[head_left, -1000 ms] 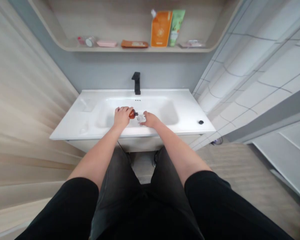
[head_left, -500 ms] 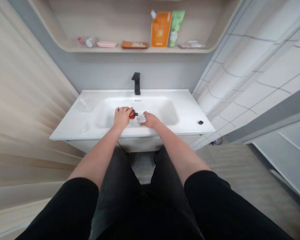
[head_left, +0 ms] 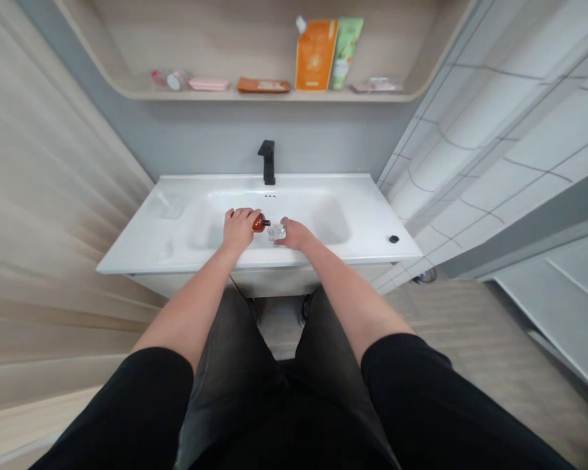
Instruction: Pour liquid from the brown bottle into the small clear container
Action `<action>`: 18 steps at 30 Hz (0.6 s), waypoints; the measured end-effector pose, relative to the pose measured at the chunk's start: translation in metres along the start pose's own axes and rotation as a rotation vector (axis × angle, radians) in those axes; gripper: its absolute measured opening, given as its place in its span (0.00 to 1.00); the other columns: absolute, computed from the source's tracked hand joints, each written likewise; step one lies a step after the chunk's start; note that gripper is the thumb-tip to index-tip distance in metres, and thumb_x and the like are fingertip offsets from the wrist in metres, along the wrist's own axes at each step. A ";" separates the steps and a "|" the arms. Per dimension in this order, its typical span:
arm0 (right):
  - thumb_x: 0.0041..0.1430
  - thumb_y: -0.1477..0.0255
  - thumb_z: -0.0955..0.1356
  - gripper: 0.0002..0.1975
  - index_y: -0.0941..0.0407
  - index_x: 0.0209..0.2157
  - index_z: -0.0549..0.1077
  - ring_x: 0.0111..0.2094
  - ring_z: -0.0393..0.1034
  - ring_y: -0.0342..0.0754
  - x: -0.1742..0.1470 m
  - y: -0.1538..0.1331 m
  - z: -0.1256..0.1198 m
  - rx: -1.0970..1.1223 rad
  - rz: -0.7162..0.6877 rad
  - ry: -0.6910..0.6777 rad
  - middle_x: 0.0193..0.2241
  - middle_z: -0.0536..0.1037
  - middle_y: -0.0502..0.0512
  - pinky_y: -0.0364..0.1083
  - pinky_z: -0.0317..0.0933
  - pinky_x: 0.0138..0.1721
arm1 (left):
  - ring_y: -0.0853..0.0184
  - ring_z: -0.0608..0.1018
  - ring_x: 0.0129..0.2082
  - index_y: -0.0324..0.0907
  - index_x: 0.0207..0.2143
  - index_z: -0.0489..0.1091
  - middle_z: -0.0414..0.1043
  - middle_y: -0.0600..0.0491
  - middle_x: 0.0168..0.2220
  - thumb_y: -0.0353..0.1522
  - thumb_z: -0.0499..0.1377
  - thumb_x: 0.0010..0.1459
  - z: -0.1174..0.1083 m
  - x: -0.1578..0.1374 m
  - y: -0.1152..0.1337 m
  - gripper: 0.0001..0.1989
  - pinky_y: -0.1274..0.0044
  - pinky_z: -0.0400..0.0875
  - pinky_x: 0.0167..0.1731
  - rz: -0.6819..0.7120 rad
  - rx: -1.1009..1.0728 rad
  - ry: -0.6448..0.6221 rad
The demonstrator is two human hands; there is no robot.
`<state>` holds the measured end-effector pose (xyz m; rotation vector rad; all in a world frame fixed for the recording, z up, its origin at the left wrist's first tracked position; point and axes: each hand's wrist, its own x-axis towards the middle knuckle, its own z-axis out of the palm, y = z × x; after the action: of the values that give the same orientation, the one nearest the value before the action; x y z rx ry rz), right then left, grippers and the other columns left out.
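Note:
Over the white sink basin (head_left: 328,219), my left hand (head_left: 238,227) is closed round an amber bottle (head_left: 259,223). The bottle is tipped on its side, its dark narrow neck pointing right. My right hand (head_left: 294,235) grips a small clear cup (head_left: 276,233), whose mouth is close to the bottle's neck. Whether liquid is running between them is too small to tell. A small black cap (head_left: 394,239) lies on the right of the countertop.
A black faucet (head_left: 268,163) stands behind the basin. Clear items, hard to make out, sit on the left counter (head_left: 142,241). Above, a shelf (head_left: 215,96) holds an orange pouch (head_left: 316,55), a green tube (head_left: 346,52) and several small packages. A curtain (head_left: 53,196) hangs at the left.
The view has tilted very slightly. My hands, the amber bottle and the clear cup keep the same places.

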<state>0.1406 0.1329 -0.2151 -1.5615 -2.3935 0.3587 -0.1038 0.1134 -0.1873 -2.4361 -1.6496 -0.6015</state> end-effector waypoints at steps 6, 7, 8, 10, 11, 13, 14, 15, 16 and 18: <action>0.63 0.58 0.81 0.34 0.59 0.60 0.68 0.53 0.82 0.62 -0.001 -0.002 -0.002 -0.001 0.008 -0.008 0.52 0.85 0.68 0.51 0.70 0.52 | 0.46 0.74 0.65 0.49 0.70 0.73 0.78 0.40 0.64 0.26 0.54 0.68 0.001 0.000 0.000 0.30 0.50 0.56 0.71 0.006 -0.008 0.010; 0.63 0.58 0.81 0.34 0.58 0.60 0.68 0.53 0.82 0.62 -0.001 -0.002 -0.003 -0.001 0.010 -0.010 0.52 0.85 0.68 0.52 0.71 0.52 | 0.46 0.74 0.65 0.49 0.70 0.73 0.78 0.40 0.64 0.26 0.54 0.69 0.001 0.000 -0.001 0.30 0.50 0.56 0.71 0.006 -0.010 0.009; 0.63 0.58 0.81 0.33 0.58 0.60 0.68 0.52 0.82 0.62 -0.002 -0.003 -0.003 -0.001 0.011 -0.010 0.52 0.85 0.67 0.52 0.71 0.52 | 0.45 0.74 0.65 0.50 0.70 0.73 0.78 0.40 0.64 0.26 0.54 0.69 0.001 0.000 -0.001 0.30 0.50 0.56 0.71 0.007 -0.011 0.008; 0.62 0.58 0.81 0.33 0.58 0.59 0.68 0.52 0.82 0.63 -0.002 -0.004 -0.004 -0.002 0.010 -0.012 0.52 0.85 0.67 0.52 0.71 0.53 | 0.45 0.74 0.65 0.50 0.70 0.72 0.78 0.40 0.64 0.26 0.54 0.69 0.001 0.001 -0.001 0.30 0.50 0.56 0.71 0.012 -0.014 0.008; 0.62 0.58 0.81 0.33 0.58 0.59 0.69 0.53 0.82 0.63 -0.002 -0.004 -0.004 -0.004 0.009 -0.012 0.52 0.85 0.67 0.53 0.71 0.53 | 0.45 0.74 0.65 0.49 0.70 0.72 0.78 0.40 0.64 0.26 0.54 0.69 0.001 0.001 -0.001 0.30 0.49 0.56 0.71 0.013 -0.014 0.009; 0.62 0.58 0.81 0.33 0.58 0.60 0.68 0.53 0.81 0.63 -0.002 -0.004 -0.005 -0.010 0.010 -0.012 0.52 0.85 0.68 0.53 0.71 0.54 | 0.45 0.74 0.65 0.49 0.70 0.72 0.78 0.40 0.64 0.26 0.54 0.69 0.001 0.000 -0.001 0.30 0.49 0.56 0.71 0.014 -0.014 0.014; 0.62 0.58 0.81 0.34 0.58 0.60 0.68 0.53 0.81 0.63 -0.002 -0.004 -0.005 -0.012 0.011 -0.013 0.52 0.85 0.68 0.53 0.71 0.54 | 0.45 0.74 0.66 0.50 0.70 0.72 0.78 0.40 0.64 0.26 0.54 0.69 0.001 0.000 -0.001 0.30 0.49 0.55 0.71 0.014 -0.014 0.016; 0.63 0.58 0.81 0.34 0.58 0.60 0.68 0.53 0.81 0.63 -0.002 -0.004 -0.005 -0.012 0.012 -0.014 0.53 0.85 0.68 0.53 0.71 0.54 | 0.45 0.74 0.66 0.50 0.71 0.72 0.78 0.40 0.63 0.26 0.54 0.69 0.001 0.000 0.000 0.30 0.49 0.55 0.72 0.015 -0.016 0.018; 0.63 0.58 0.81 0.34 0.58 0.60 0.68 0.53 0.81 0.63 -0.002 -0.004 -0.005 -0.012 0.014 -0.017 0.53 0.85 0.68 0.53 0.71 0.54 | 0.45 0.73 0.66 0.50 0.71 0.72 0.78 0.40 0.63 0.26 0.54 0.68 0.001 0.000 0.000 0.31 0.48 0.55 0.72 0.015 -0.019 0.017; 0.63 0.58 0.81 0.34 0.58 0.60 0.68 0.54 0.81 0.63 -0.002 -0.004 -0.004 -0.008 0.012 -0.019 0.54 0.84 0.68 0.53 0.71 0.54 | 0.45 0.73 0.66 0.51 0.71 0.72 0.78 0.40 0.64 0.25 0.55 0.68 0.000 0.000 0.000 0.32 0.48 0.54 0.73 0.016 -0.023 0.011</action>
<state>0.1395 0.1298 -0.2099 -1.5839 -2.4034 0.3694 -0.1038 0.1135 -0.1875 -2.4549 -1.6269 -0.6334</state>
